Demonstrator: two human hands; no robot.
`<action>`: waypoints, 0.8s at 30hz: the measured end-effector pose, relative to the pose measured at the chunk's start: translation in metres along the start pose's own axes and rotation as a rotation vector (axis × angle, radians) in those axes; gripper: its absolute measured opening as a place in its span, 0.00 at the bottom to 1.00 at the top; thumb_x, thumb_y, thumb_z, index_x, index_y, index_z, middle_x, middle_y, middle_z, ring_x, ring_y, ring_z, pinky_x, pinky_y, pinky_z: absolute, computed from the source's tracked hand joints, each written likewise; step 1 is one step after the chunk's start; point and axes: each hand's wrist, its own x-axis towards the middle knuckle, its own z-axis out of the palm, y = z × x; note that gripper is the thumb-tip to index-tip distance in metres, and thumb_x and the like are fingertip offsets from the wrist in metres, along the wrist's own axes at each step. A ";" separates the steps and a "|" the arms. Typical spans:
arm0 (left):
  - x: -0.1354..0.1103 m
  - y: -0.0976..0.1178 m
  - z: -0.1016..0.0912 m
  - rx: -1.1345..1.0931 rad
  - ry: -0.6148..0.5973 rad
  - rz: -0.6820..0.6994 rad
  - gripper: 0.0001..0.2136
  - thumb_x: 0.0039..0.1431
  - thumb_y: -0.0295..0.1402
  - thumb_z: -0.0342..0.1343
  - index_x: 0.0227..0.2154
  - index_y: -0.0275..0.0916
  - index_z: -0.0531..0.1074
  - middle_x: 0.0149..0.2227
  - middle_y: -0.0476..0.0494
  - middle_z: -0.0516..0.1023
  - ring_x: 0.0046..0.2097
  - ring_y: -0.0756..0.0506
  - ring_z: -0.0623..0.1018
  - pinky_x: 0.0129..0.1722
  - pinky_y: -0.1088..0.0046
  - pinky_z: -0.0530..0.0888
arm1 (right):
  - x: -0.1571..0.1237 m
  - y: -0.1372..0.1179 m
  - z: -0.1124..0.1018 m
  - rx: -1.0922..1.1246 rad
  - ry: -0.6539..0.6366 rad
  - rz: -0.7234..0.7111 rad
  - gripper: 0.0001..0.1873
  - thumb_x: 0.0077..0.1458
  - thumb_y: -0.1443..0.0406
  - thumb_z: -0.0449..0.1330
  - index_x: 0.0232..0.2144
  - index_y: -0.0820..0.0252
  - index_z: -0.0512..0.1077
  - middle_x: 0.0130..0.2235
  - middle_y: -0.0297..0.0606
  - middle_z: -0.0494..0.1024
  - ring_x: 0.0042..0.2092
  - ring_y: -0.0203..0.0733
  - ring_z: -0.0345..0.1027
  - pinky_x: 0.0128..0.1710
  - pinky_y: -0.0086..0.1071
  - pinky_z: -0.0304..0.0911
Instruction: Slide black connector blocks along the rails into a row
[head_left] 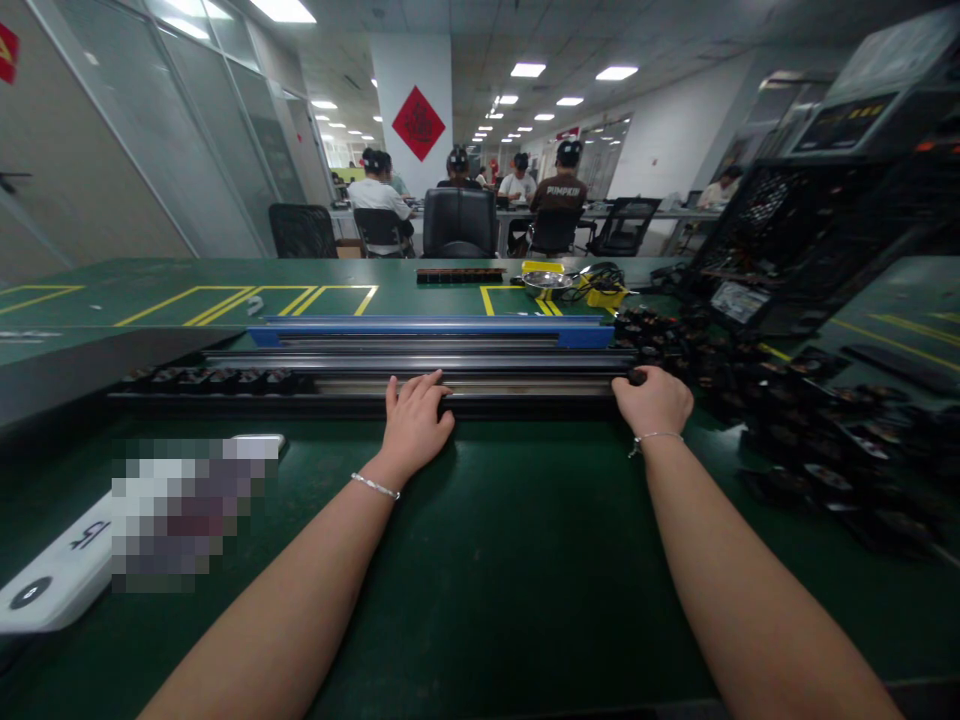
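Note:
A long black and silver rail [517, 372] lies across the green table [495, 560] in front of me. My left hand [414, 420] rests on its near edge at the middle, fingers stretched flat over the rail. My right hand [654, 400] is closed in a fist at the rail's right end, pressing a small black part [637, 377] there. A row of small black parts [217, 379] sits in the rail's left section. A bracelet is on each wrist.
A pile of black parts [810, 420] spreads to the right, below a black crate [795, 240]. A white device [82, 560] lies at the near left. A metal bowl [546, 282] and yellow items sit beyond the rail. Several people sit at far desks.

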 end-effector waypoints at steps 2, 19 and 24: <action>0.000 0.000 0.000 -0.003 0.001 -0.002 0.13 0.55 0.33 0.50 0.42 0.45 0.72 0.59 0.45 0.68 0.60 0.39 0.66 0.64 0.46 0.45 | 0.000 0.000 0.000 0.003 -0.001 0.001 0.21 0.45 0.60 0.55 0.40 0.62 0.76 0.39 0.47 0.77 0.43 0.50 0.66 0.48 0.42 0.58; -0.001 0.000 0.000 0.007 0.001 -0.002 0.13 0.55 0.33 0.50 0.42 0.46 0.72 0.59 0.46 0.68 0.60 0.40 0.65 0.64 0.46 0.45 | 0.001 0.002 -0.002 0.008 -0.024 0.082 0.22 0.46 0.58 0.54 0.41 0.61 0.75 0.41 0.47 0.76 0.46 0.52 0.64 0.52 0.49 0.52; -0.001 -0.001 0.000 0.007 -0.005 0.001 0.13 0.55 0.33 0.50 0.43 0.46 0.72 0.60 0.45 0.68 0.60 0.39 0.65 0.64 0.46 0.45 | 0.002 0.003 -0.001 0.027 0.002 0.098 0.21 0.45 0.59 0.54 0.41 0.60 0.75 0.42 0.46 0.76 0.45 0.52 0.65 0.51 0.48 0.54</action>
